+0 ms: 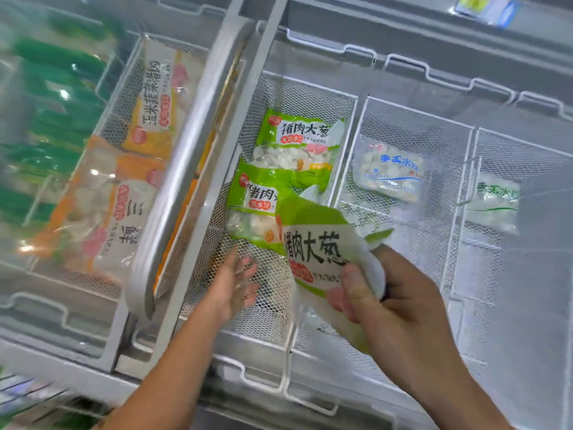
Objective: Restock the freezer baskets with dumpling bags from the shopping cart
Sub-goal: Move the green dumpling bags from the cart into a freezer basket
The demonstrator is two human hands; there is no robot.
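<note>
Down at the near edge of the open chest freezer (403, 41), the right hand (400, 302) grips a green-and-white dumpling bag (322, 252) by its lower part, thumb pressed on the printed front and the other fingers curled behind it. This held bag hangs above the near end of the middle wire basket (310, 85), tilted, with its long axis running from the hand up and away to the left; its green top edge points toward the far side of the freezer and overlaps the nearer of the two bags already lying inside.

The left hand (237, 280) reaches into the same basket with fingers straight and slightly spread, holding nothing; it is motion-blurred, and I cannot tell whether the fingertips touch the mesh floor.

Two matching green bags lie flat in that basket, one behind the other along its length: the far green bag (297, 144) and the near green bag (257, 209), both with printed fronts up and their tops toward the far wall.

In the next basket to the right lies a clear bag with blue lettering (390, 172), and farther right a clear bag with green lettering (496, 200) (partly veiled by the mesh). Left of the sliding lid frame (198, 125), orange-and-white bags (155, 97) show under glass.
</note>
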